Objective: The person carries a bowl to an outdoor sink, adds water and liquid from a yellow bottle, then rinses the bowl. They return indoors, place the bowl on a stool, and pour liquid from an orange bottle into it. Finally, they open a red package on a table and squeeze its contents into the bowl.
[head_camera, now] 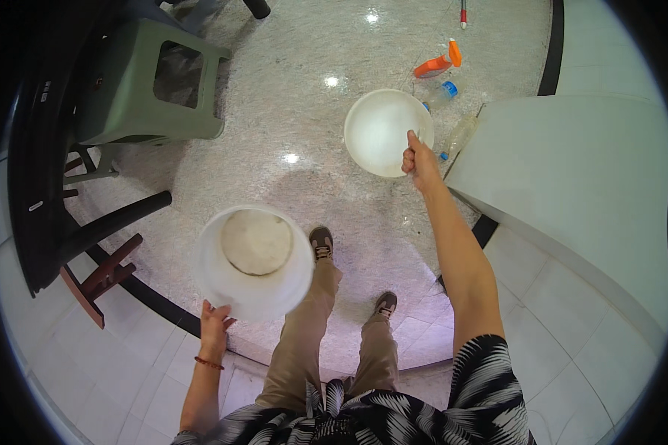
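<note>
My left hand (217, 322) grips the near rim of a white plastic bucket (256, 289), whose open mouth faces up towards me. Its round bottom, stained beige, shows inside, and nothing lies in it. My right hand (417, 161), with the arm stretched forward, holds a round white lid (384, 133) by its right edge. Just beyond that hand on the floor are a clear plastic bottle with a blue label (448, 90) and another clear bottle with a blue cap (461, 136). An orange spray bottle (437, 65) lies farther off.
A green plastic stool (209, 72) stands at the upper left, beside a black piece of furniture (39, 167) with a leg reaching inwards. Reddish-brown wooden legs (108, 272) are below it. A large pale cabinet (568, 156) is at the right. A red-ended stick (463, 16) lies at the top.
</note>
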Available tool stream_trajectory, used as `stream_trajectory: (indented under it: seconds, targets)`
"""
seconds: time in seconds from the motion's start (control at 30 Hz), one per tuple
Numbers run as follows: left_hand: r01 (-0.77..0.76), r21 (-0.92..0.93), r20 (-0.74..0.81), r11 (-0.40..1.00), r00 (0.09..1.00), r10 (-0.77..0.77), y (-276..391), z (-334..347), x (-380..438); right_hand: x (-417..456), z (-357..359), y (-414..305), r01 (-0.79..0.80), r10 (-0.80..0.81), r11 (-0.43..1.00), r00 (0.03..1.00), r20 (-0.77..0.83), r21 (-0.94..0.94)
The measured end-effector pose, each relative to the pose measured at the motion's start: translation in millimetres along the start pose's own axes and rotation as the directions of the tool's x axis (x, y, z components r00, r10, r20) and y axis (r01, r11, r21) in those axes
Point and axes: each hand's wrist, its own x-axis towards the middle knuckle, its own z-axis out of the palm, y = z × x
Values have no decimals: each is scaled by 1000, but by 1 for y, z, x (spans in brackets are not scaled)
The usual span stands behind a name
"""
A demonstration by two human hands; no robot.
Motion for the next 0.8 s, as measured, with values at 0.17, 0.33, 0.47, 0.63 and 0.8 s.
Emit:
stream_trajectory:
  seconds: [0.17,0.33,0.47,0.63,0.8]
  targets:
    - [13,93,100,996,995,-22,24,50,-32,27,-16,-12,22,-77,949,983,-164,-314]
    - [-18,168,124,986,992,-3,19,91,-45,-83,5,-31,432,-646,411,759,77,-803]
    - [-145,153,384,978,920,77,48,137,-82,-219,37,-5,690,-402,136,695,597,-711]
    - [-440,112,697,891,674,244,106,156,-168,-222,17,26,389,-219,-167,882,418,-906]
    - [-597,232,705,768,647,289,138,166,-232,-280,-7,-65,83,-399,-131,908,130,-988]
